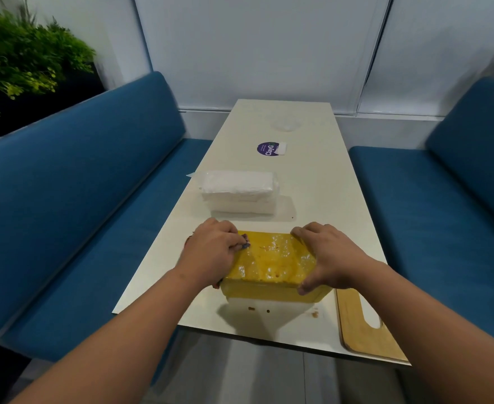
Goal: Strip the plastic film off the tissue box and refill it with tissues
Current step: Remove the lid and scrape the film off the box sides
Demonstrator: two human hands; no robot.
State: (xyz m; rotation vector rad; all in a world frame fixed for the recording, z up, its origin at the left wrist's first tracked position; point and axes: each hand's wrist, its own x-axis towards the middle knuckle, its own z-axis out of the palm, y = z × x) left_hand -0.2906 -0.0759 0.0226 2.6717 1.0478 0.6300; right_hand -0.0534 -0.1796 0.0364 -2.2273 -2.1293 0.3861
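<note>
A yellow tissue box (272,263) lies on the white table (321,199) near its front edge, its upper face glossy and speckled. My left hand (211,252) grips the box's left end, fingers curled over the top beside a small dark scrap. My right hand (324,258) grips the right end, thumb on the near side and fingers over the far edge. Behind the box sits a pack of white tissues (240,192) in clear plastic film.
A wooden board (362,328) with a cut-out handle lies at the table's front right corner. A round purple sticker (266,148) and a clear crumpled film (286,123) are farther back. Blue benches (74,205) flank the table. Small crumbs lie before the box.
</note>
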